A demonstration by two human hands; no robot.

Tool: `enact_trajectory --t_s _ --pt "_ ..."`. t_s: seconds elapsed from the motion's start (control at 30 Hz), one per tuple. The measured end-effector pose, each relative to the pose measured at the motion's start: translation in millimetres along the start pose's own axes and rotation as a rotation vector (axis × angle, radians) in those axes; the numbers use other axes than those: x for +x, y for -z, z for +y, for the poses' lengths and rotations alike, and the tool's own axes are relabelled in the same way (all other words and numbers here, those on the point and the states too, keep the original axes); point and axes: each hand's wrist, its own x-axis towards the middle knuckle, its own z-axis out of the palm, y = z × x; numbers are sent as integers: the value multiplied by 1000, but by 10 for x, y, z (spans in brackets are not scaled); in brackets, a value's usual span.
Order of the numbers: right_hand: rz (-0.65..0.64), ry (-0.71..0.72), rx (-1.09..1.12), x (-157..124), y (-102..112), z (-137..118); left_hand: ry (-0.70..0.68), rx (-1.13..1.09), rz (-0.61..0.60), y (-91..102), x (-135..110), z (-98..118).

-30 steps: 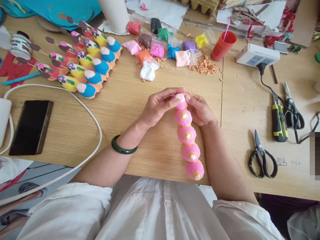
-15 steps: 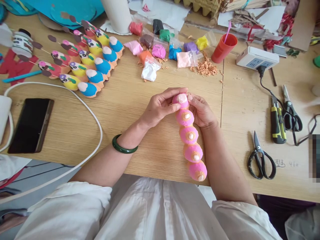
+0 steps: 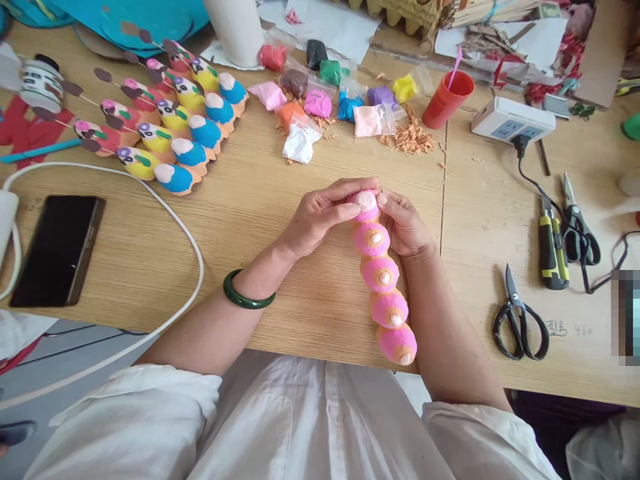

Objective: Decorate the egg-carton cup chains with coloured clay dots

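A strip of egg-carton cups (image 3: 381, 272) covered in pink clay runs from my hands down toward the table's front edge. Each cup has a bare orange-brown tip with a small whitish lump of clay on it. On the far cup, the pale clay (image 3: 365, 201) is spread wider and covers the tip. My left hand (image 3: 330, 212) grips that cup from the left, its thumb against the pale clay. From the right, my right hand (image 3: 404, 220) holds the same cup with thumb and fingers; some fingertips are hidden behind it.
Painted egg-carton figures (image 3: 173, 113) stand at the back left, near a phone (image 3: 57, 250) and a white cable. Bags of coloured clay (image 3: 300, 139) lie at the back beside a red cup (image 3: 447, 100). Scissors (image 3: 520, 320), a utility knife (image 3: 553, 247) and a power strip (image 3: 513, 120) are on the right.
The pale clay on the far cup looks rounder and smoother. Both hands keep their hold, and the strip has shifted very slightly toward me.
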Motion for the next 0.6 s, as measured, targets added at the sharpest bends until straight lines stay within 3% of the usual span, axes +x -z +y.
enact_trajectory --t_s 0.3,0.6 --pt "-27 29 7 -2 5 4 -16 -4 -7 5 -4 11" --pt "40 19 -35 20 12 47 -53 58 -12 44 9 -13"
